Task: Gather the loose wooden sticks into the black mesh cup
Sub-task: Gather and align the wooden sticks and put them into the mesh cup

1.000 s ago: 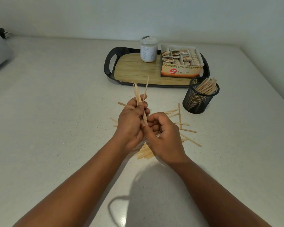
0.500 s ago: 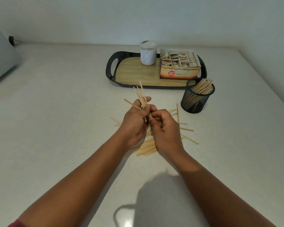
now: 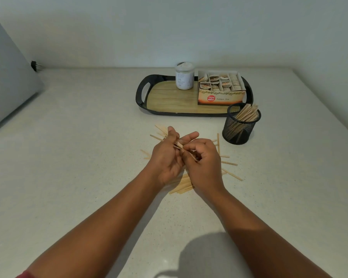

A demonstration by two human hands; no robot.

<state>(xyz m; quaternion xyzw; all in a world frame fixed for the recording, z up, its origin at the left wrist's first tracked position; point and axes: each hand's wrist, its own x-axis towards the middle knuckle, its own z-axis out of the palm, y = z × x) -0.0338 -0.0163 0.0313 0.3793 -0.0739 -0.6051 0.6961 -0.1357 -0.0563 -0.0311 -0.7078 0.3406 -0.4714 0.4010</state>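
Left hand (image 3: 167,157): grip pinches a bunch of sticks (image 3: 178,145), long way pointing up-left.
Right hand (image 3: 202,163): grip pinches the same bunch.

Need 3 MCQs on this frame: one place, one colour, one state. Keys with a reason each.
1. Where does the black mesh cup stand?
A. on the tray
B. on the counter, in front of the tray's right end
C. left of the hands

2. What colour is the tray's rim?
A. black
B. red
C. white

3. What is the left hand doing?
A. lying flat and empty
B. gripping the jar
C. holding a bundle of sticks

Key: 1 B, the cup sits off the tray, nearer the camera; 2 A, the rim and handle are black; 3 C, sticks fan from its grip while the right hand meets it.
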